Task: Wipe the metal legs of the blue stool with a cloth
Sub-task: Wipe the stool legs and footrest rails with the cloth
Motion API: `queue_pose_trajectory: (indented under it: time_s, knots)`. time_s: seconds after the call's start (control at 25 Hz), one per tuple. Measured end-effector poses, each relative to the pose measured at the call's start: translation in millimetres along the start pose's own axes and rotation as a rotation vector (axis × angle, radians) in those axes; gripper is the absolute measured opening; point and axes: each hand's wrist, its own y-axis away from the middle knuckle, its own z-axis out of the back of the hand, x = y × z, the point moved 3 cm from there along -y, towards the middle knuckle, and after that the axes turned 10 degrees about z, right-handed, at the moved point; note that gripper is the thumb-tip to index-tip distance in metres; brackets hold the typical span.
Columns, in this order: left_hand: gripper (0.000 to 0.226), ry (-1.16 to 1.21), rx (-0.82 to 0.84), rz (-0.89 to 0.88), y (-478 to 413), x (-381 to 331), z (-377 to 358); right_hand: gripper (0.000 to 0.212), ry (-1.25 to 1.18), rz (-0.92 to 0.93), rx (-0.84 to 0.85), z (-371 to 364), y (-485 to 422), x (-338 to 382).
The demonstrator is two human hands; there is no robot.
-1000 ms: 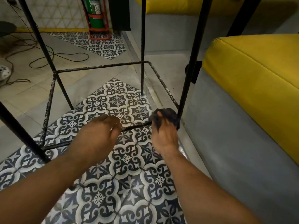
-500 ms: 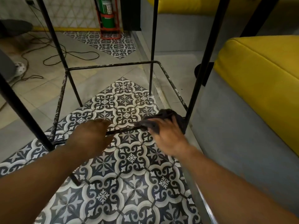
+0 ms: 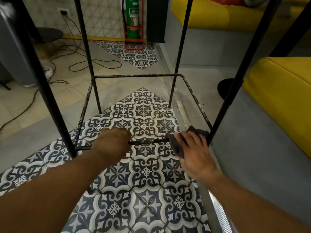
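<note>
Dark cloth (image 3: pixel 178 145) under right hand (image 3: pixel 195 155), on stool rung (image 3: pixel 148 142).

A single head-worn wide-angle camera is looking forward and steeply down from between the stool's black metal legs (image 3: pixel 180 52), sitting close above the patterned floor tiles (image 3: pixel 144 172). Both forearms are reaching in from the bottom edge. The lens is facing toward a green fire extinguisher (image 3: pixel 133 19) at the far wall, with a yellow bench cushion (image 3: pixel 282 91) curving along the right edge.

Left hand (image 3: pixel 114 142) fisted, right hand (image 3: pixel 195 153) palm-down, both forearms outstretched.
</note>
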Motion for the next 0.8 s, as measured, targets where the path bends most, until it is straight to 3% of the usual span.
queue_pose_trajectory:
  time_s: [0.08,0.16,0.28,0.36,0.44,0.6,0.72,0.8]
  knots:
    - [0.010,0.016,-0.003,0.010,-0.7,0.0,-1.5,0.058,0.054,0.137,0.122,17.4,-19.1,-14.8]
    - [0.008,0.011,-0.004,0.009,-2.6,-0.4,-3.2,0.041,-0.041,0.209,0.244,32.0,-41.8,-24.0]
    - [0.006,0.005,-0.016,-0.001,-5.2,-0.4,-6.3,0.026,-0.296,0.150,0.276,37.7,-54.0,-36.6]
    - [0.005,0.011,-0.022,-0.006,-5.9,0.6,-8.4,0.035,-0.427,0.069,0.186,35.4,-52.2,-45.6]
    - [0.006,0.015,-0.030,-0.025,-4.8,1.9,-10.9,0.048,-0.349,0.082,0.128,28.9,-50.2,-45.0]
    - [0.008,-0.001,-0.032,-0.050,-5.9,2.1,-11.2,0.047,-0.290,-0.037,0.085,11.4,-47.5,-40.5]
    - [0.008,-0.013,-0.021,-0.049,-5.2,1.4,-10.5,0.068,-0.253,0.014,0.114,8.2,-42.7,-33.0]
    - [0.008,-0.015,-0.018,-0.040,-4.8,1.6,-10.4,0.064,-0.151,0.049,0.047,5.0,-38.9,-16.7]
